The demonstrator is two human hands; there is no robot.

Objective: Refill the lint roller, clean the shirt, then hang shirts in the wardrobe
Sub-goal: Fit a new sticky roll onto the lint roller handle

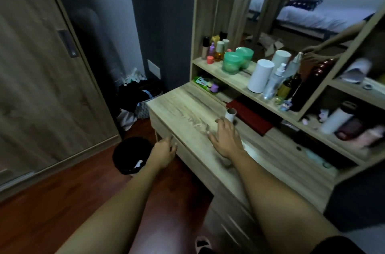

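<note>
Cardboard, bare and pale: the empty roller core (230, 115) stands upright on the wooden counter (187, 108), just past my right hand (226, 139), whose fingertips (220, 122) reach to its base. That grip is spread flat, palm down, holding nothing; whether a finger actually touches the tube I cannot tell. My left hand (164, 149) curls over the counter's front edge where the drawer (200, 162) sits, fingers hooked on the lip rather than pinching anything. I judge this to be the refill step, hunting for a fresh roll, and the next move calls for a straight pull on that drawer while the right hand lifts clear. The drawer's inside is hidden, the lint roller handle and any shirt are out of sight, and blur smears the shelf (270, 95) clutter. The wardrobe door (41, 66) stands closed at left.
</note>
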